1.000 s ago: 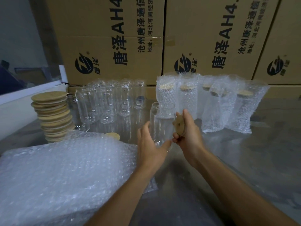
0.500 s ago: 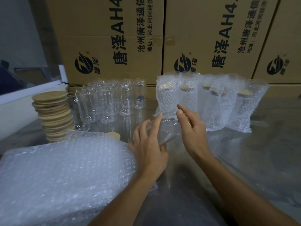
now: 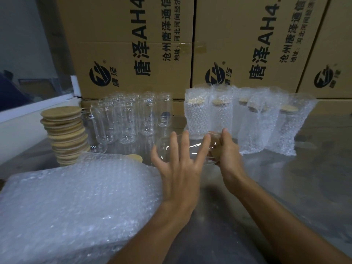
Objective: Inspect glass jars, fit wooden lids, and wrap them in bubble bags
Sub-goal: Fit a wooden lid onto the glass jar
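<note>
A clear glass jar is held on its side above the metal table, between both hands. My left hand lies across the jar's body with its fingers straight and spread. My right hand curls round a round wooden lid at the jar's right end, where the mouth is. Whether the lid is seated in the mouth is hidden by my fingers.
A stack of wooden lids stands at the left, with one loose lid beside it. Several empty jars stand behind, several wrapped jars at the right. A pile of bubble bags fills the front left. Cardboard boxes wall the back.
The jar went from upright to lying sideways between my hands. My left fingers spread out over it, and my right hand brought the lid to its right end.
</note>
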`<state>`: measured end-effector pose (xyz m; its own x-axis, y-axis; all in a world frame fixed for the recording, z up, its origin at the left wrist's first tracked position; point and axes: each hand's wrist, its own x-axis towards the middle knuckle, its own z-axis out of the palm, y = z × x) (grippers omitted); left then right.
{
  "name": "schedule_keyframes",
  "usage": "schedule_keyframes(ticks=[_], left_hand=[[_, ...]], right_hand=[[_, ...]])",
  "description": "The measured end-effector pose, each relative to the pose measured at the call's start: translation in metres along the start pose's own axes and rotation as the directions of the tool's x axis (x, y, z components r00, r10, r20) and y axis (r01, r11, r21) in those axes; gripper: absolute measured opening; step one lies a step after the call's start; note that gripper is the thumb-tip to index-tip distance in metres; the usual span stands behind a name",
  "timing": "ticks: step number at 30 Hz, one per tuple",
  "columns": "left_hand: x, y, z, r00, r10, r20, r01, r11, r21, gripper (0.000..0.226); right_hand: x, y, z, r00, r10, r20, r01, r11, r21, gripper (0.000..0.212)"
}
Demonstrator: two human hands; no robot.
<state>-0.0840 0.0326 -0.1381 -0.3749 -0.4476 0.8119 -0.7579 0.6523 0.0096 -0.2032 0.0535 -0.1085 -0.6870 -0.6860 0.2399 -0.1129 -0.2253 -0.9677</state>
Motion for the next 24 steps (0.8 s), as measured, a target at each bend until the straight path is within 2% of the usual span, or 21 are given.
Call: schedule_keyframes(ticks=[1, 3, 6, 8, 10, 12, 14, 18, 20, 22, 24], left_hand=[[0.000, 0.001, 0.000, 1.000, 0.006, -0.003, -0.006, 1.000, 0.008, 0.084], [0.000, 0.003, -0.001, 1.000, -0.007, 0.006, 0.008, 1.000, -0.020, 0.087], [0.003, 0.003, -0.007, 0.992, -0.074, 0.104, 0.085, 0.991, -0.105, 0.106], [0.009, -0.002, -0.010, 0.973, -0.114, 0.199, 0.158, 0.962, -0.221, 0.110], [0.015, -0.009, -0.009, 0.950, -0.116, 0.290, 0.218, 0.910, -0.351, 0.107], [0.017, -0.015, -0.007, 0.927, -0.101, 0.361, 0.266, 0.856, -0.443, 0.105], [0.017, -0.016, -0.011, 0.932, -0.087, 0.350, 0.242, 0.871, -0.427, 0.106], [0.013, -0.011, -0.017, 0.984, -0.020, 0.176, 0.053, 0.981, -0.188, 0.112], [0.013, -0.009, -0.018, 0.995, -0.004, 0.097, 0.017, 0.991, -0.133, 0.111], [0.014, -0.009, -0.019, 0.996, -0.012, 0.085, 0.025, 0.987, -0.157, 0.110], [0.016, -0.010, -0.021, 0.990, -0.028, 0.137, 0.058, 0.973, -0.222, 0.107]], right_hand=[[0.000, -0.002, 0.000, 0.999, 0.042, 0.006, -0.042, 0.998, 0.037, 0.047], [0.002, -0.002, 0.001, 1.000, 0.015, -0.012, -0.014, 0.999, 0.050, 0.040], [0.000, 0.000, 0.000, 0.980, -0.182, -0.074, 0.182, 0.983, -0.004, 0.031], [-0.001, 0.002, -0.002, 0.925, -0.374, -0.064, 0.368, 0.926, -0.086, 0.029], [-0.003, 0.002, -0.006, 0.839, -0.544, -0.019, 0.533, 0.828, -0.172, 0.026], [-0.002, 0.004, -0.010, 0.760, -0.650, 0.008, 0.634, 0.738, -0.233, 0.027], [-0.003, 0.006, -0.009, 0.765, -0.644, -0.005, 0.629, 0.748, -0.209, 0.028], [-0.005, 0.003, 0.002, 0.936, -0.346, -0.070, 0.344, 0.938, -0.041, 0.034], [-0.004, 0.001, 0.003, 0.963, -0.256, -0.078, 0.257, 0.966, 0.003, 0.035], [-0.004, -0.002, 0.000, 0.942, -0.323, -0.090, 0.322, 0.946, -0.030, 0.034], [-0.005, -0.004, -0.005, 0.895, -0.435, -0.094, 0.431, 0.900, -0.059, 0.033]])
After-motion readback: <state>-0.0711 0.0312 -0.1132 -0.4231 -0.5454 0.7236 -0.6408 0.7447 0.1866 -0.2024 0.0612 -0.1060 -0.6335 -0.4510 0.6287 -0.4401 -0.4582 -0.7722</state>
